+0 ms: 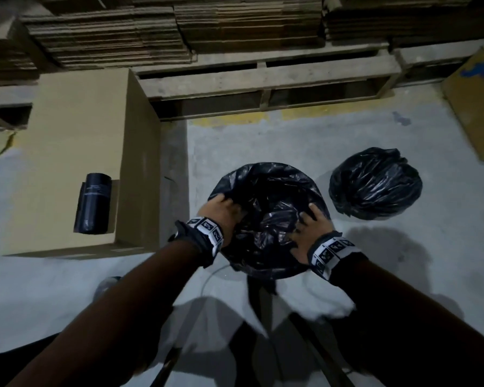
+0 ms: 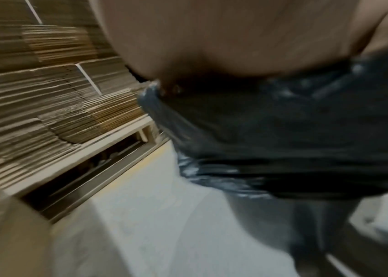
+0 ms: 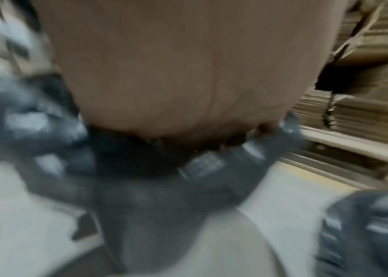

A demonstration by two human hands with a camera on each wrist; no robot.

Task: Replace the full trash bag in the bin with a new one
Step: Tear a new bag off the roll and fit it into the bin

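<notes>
A black new trash bag (image 1: 268,216) lies crumpled in the mouth of the bin and is draped over its rim. My left hand (image 1: 221,210) grips the bag's edge at the rim's left side, fingers curled into the plastic. On the right side my right hand (image 1: 310,227) holds the bag's edge, fingers hooked over it. The left wrist view shows the left hand (image 2: 235,46) over the bag (image 2: 282,131), blurred. The right wrist view shows the right hand (image 3: 176,75) on the bag (image 3: 140,168). The full trash bag (image 1: 375,182), closed at its top, sits on the floor right of the bin.
A roll of black bags (image 1: 94,203) lies on a closed cardboard box (image 1: 67,135) to the left. Behind stand wooden pallets (image 1: 263,82) stacked with flat cardboard. Another box (image 1: 475,101) is at the far right. The floor is grey concrete.
</notes>
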